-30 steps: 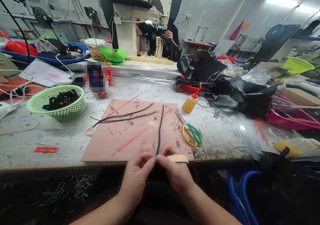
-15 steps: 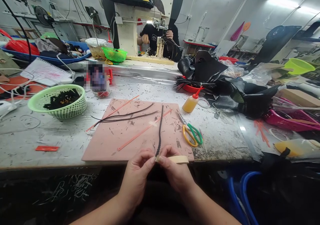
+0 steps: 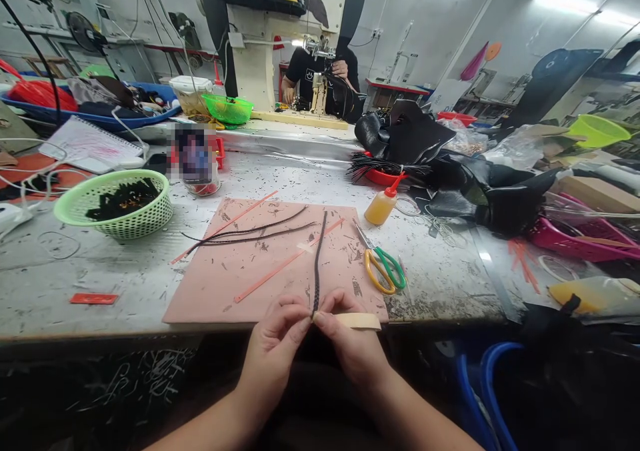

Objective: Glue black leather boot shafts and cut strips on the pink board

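Pinching the thin black braided leather cord [image 3: 317, 264] at its near end, left hand [image 3: 274, 344] and right hand [image 3: 350, 341] should keep even tension over the pink cutting mat [image 3: 240, 277].

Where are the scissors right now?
In the head view, the scissors lie on the table right of the pink mat, just below the yellow glue bottle, beyond the right hand.
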`<state>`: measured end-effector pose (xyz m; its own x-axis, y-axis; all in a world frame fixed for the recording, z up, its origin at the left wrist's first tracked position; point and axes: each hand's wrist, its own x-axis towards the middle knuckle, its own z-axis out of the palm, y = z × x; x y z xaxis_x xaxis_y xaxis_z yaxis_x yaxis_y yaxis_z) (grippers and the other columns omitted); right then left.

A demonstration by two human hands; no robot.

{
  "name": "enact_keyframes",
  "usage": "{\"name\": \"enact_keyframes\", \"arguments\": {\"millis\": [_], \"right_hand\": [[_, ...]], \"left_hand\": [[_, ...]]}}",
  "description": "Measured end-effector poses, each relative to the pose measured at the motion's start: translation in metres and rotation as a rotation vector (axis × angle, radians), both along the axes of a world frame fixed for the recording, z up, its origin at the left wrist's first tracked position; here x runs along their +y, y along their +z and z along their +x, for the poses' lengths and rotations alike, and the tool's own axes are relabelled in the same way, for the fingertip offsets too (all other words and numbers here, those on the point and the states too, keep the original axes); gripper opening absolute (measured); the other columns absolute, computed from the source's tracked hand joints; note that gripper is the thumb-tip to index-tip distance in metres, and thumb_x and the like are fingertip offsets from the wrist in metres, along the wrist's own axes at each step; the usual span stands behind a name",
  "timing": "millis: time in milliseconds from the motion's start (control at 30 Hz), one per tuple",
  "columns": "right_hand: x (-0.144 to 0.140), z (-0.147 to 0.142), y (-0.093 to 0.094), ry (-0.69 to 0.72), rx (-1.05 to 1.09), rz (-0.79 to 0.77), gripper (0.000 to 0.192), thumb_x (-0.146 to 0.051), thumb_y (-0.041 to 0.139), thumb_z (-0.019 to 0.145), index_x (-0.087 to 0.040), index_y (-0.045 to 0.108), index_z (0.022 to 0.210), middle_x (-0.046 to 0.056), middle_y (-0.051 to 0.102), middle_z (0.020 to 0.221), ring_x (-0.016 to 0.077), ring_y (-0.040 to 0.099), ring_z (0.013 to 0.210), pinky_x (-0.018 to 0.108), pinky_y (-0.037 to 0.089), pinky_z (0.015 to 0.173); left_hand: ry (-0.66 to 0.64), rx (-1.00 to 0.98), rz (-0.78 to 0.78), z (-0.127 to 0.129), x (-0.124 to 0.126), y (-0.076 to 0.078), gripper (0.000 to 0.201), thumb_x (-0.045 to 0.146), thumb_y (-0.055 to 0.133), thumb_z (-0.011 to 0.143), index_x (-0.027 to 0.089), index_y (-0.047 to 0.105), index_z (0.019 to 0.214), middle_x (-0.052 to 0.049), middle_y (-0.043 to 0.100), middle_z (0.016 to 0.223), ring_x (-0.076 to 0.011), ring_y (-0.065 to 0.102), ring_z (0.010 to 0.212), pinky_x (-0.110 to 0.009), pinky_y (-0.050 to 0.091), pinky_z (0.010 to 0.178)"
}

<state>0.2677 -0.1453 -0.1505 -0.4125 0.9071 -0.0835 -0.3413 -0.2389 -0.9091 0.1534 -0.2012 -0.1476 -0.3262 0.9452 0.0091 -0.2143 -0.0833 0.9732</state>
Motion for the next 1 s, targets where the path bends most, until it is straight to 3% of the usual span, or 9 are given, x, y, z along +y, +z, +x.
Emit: {"name": "enact_keyframes", "arguments": {"millis": [167,300,400,533,767,833,900,1000], "right_hand": [[0.002,0.001,0.003,0.013,-0.063,-0.005,0.024,-0.031,0.075,0.059,-0.020,0.059,0.072,-0.002,0.056,0.066,0.0111,0.048,0.059,0.024,0.041,0.056],[0.001,0.003,0.006,-0.012,-0.151,0.164,0.013,-0.028,0.071,0.063,-0.019,0.061,0.063,-0.001,0.054,0.066,0.0136,0.049,0.064,0.027,0.041,0.060],[0.000,0.005,0.009,-0.045,-0.183,0.250,0.014,-0.027,0.068,0.067,-0.020,0.059,0.059,-0.002,0.051,0.061,0.0131,0.047,0.061,0.026,0.040,0.059],[0.002,0.006,0.010,0.024,-0.152,0.290,0.011,-0.027,0.065,0.071,-0.020,0.062,0.064,0.000,0.055,0.066,0.0140,0.050,0.064,0.027,0.042,0.062],[0.007,0.007,0.010,0.159,-0.098,0.283,0.014,-0.035,0.067,0.071,-0.021,0.069,0.070,0.003,0.055,0.076,0.0174,0.054,0.077,0.031,0.045,0.073],[0.007,0.008,0.010,0.203,-0.086,0.256,0.017,-0.038,0.066,0.071,-0.021,0.069,0.072,0.003,0.056,0.078,0.0180,0.054,0.079,0.031,0.046,0.074],[0.006,0.008,0.011,0.232,-0.051,0.219,0.017,-0.037,0.065,0.073,-0.021,0.066,0.072,0.002,0.056,0.075,0.0159,0.055,0.071,0.029,0.047,0.065],[0.004,0.007,0.015,0.177,-0.070,0.243,0.014,-0.034,0.065,0.072,-0.020,0.061,0.069,0.000,0.053,0.070,0.0126,0.051,0.060,0.025,0.044,0.054]], "left_hand": [[-0.001,0.154,0.017,-0.004,-0.001,0.010,0.006,0.024,0.066,0.072,0.022,0.071,0.071,-0.005,0.056,0.078,-0.0211,0.052,0.078,-0.027,0.043,0.072],[-0.007,0.177,-0.047,-0.004,0.001,0.015,0.011,0.025,0.066,0.071,0.021,0.068,0.061,-0.003,0.056,0.068,-0.0188,0.050,0.068,-0.025,0.042,0.065],[-0.030,0.066,-0.151,-0.004,0.002,0.014,0.012,0.028,0.068,0.069,0.020,0.067,0.060,-0.002,0.057,0.065,-0.0173,0.049,0.066,-0.024,0.042,0.064],[-0.040,-0.200,-0.260,-0.003,0.000,0.016,0.016,0.030,0.075,0.063,0.017,0.066,0.062,0.001,0.058,0.061,-0.0126,0.049,0.062,-0.021,0.042,0.064],[-0.164,-0.613,-0.286,-0.001,0.002,0.027,0.030,0.019,0.082,0.055,0.019,0.054,0.066,0.005,0.055,0.057,-0.0069,0.046,0.051,-0.016,0.038,0.049],[-0.204,-0.643,-0.303,-0.001,0.003,0.029,0.030,0.020,0.083,0.054,0.017,0.055,0.063,0.005,0.055,0.057,-0.0061,0.045,0.050,-0.015,0.037,0.047],[-0.215,-0.619,-0.321,-0.001,0.002,0.029,0.029,0.023,0.083,0.053,0.016,0.056,0.060,0.004,0.056,0.056,-0.0064,0.045,0.050,-0.015,0.037,0.048],[-0.184,-0.447,-0.318,-0.004,0.001,0.028,0.025,0.029,0.082,0.054,0.016,0.062,0.060,0.001,0.059,0.057,-0.0096,0.050,0.055,-0.019,0.040,0.055]]}}
